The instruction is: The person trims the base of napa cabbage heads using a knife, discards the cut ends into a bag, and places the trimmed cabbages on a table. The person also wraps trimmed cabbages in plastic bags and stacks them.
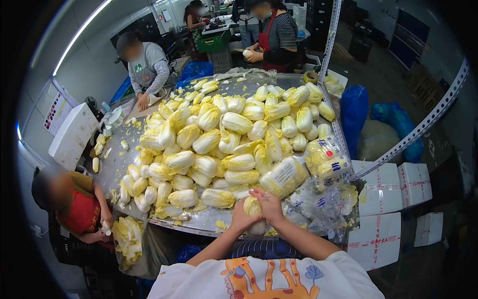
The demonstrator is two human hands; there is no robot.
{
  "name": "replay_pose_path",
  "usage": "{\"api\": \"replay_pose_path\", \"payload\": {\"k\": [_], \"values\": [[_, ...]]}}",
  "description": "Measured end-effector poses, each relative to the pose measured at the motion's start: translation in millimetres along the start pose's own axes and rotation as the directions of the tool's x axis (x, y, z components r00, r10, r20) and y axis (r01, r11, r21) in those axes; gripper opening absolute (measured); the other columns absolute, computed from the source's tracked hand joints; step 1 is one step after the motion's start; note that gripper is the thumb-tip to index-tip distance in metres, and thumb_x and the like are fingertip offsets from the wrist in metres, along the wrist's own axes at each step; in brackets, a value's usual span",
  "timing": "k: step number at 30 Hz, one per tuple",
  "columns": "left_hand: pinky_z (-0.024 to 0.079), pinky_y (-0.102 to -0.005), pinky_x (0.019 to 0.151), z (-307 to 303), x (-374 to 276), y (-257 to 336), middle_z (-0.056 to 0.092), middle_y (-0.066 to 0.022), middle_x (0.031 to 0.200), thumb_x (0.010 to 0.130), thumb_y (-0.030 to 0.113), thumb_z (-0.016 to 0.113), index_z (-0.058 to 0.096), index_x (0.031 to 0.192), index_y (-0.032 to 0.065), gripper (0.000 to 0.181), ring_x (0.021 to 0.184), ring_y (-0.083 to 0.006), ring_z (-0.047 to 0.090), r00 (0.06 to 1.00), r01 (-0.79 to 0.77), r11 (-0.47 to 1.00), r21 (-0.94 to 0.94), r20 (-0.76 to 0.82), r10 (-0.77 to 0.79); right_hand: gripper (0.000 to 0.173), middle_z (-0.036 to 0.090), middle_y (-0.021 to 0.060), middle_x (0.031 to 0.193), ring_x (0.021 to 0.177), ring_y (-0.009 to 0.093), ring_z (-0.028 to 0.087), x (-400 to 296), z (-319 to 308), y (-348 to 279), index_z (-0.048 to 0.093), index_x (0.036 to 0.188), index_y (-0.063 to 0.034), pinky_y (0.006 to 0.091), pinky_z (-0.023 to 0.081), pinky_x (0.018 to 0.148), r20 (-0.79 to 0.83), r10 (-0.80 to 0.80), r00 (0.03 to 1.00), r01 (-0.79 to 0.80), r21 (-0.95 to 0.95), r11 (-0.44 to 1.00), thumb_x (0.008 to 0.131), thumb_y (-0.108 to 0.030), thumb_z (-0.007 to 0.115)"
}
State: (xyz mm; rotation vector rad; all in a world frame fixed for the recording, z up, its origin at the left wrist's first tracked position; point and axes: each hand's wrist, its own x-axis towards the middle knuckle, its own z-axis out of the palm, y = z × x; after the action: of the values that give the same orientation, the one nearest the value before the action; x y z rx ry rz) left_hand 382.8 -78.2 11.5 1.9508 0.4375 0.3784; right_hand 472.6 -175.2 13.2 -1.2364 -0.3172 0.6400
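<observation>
At the front edge of the steel table (209, 229), my left hand (240, 218) and my right hand (271, 207) are cupped around a napa cabbage (253, 206). Yellow leaves show between my fingers; its pale lower part is blurred, and I cannot tell whether film covers it. Just beyond my right hand lies a bagged bundle of cabbages (285, 175) in clear printed plastic. Another bagged bundle (325, 159) sits farther right, above crumpled clear printed bags (328, 203). A large heap of bare napa cabbages (203, 142) spreads across the table ahead of me.
A perforated metal post (414, 138) rises at the right, near stacked white boxes (377, 235). Co-workers stand at the left (80, 213), far left (149, 67) and far side (276, 37). A bag of trimmed leaves (128, 239) hangs by the left front corner.
</observation>
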Motion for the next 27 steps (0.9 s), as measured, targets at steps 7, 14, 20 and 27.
{"api": "replay_pose_path", "payload": {"k": [7, 14, 20, 27], "values": [[0.050, -0.0313, 0.081, -17.0, 8.4, -20.7, 0.067, -0.0079, 0.101, 0.063, 0.023, 0.087, 0.064, 0.108, 0.0007, 0.056, 0.088, -0.0171, 0.063, 0.954, 0.279, 0.903, -0.327, 0.205, -0.220, 0.032, 0.063, 0.0194, 0.114, 0.103, 0.022, 0.061, 16.3, -12.1, -15.8, 0.050, 0.121, 0.0098, 0.0328, 0.047, 0.095, 0.167, 0.379, 0.910, -0.413, 0.296, 0.861, 0.097, -0.011, 0.051], [0.050, -0.0327, 0.085, -23.1, 4.9, -36.5, 0.065, -0.0064, 0.106, 0.066, 0.006, 0.083, 0.059, 0.116, 0.0011, 0.056, 0.094, -0.0164, 0.062, 0.917, 0.382, 0.668, -0.639, 0.355, -0.185, 0.035, 0.063, 0.0197, 0.115, 0.107, 0.024, 0.061, 20.5, -29.6, 6.2, 0.048, 0.124, 0.0076, 0.0334, 0.047, 0.097, 0.278, 0.377, 0.884, -0.463, 0.404, 0.789, 0.094, -0.008, 0.056], [0.046, -0.0420, 0.097, -29.1, -4.0, -42.7, 0.062, -0.0136, 0.117, 0.073, 0.021, 0.074, 0.052, 0.127, 0.0011, 0.061, 0.106, -0.0290, 0.061, 0.868, 0.493, 0.234, -0.838, 0.457, -0.192, 0.079, 0.050, 0.0193, 0.134, 0.124, 0.023, 0.049, 1.0, -41.4, -29.0, 0.031, 0.142, 0.0022, 0.0334, 0.041, 0.102, 0.179, -0.114, 0.977, 0.165, -0.307, 0.937, 0.080, -0.023, 0.074], [0.045, -0.0472, 0.100, -29.1, 3.0, -46.7, 0.053, -0.0158, 0.132, 0.077, 0.037, 0.069, 0.036, 0.142, 0.0081, 0.078, 0.118, -0.0333, 0.055, 0.831, 0.520, 0.176, -0.836, 0.447, -0.331, 0.078, 0.052, 0.0133, 0.130, 0.117, 0.023, 0.053, -22.5, -36.6, -2.3, 0.035, 0.139, -0.0022, 0.0352, 0.043, 0.099, 0.322, 0.345, 0.882, -0.417, 0.191, 0.888, 0.077, -0.023, 0.077]]}}
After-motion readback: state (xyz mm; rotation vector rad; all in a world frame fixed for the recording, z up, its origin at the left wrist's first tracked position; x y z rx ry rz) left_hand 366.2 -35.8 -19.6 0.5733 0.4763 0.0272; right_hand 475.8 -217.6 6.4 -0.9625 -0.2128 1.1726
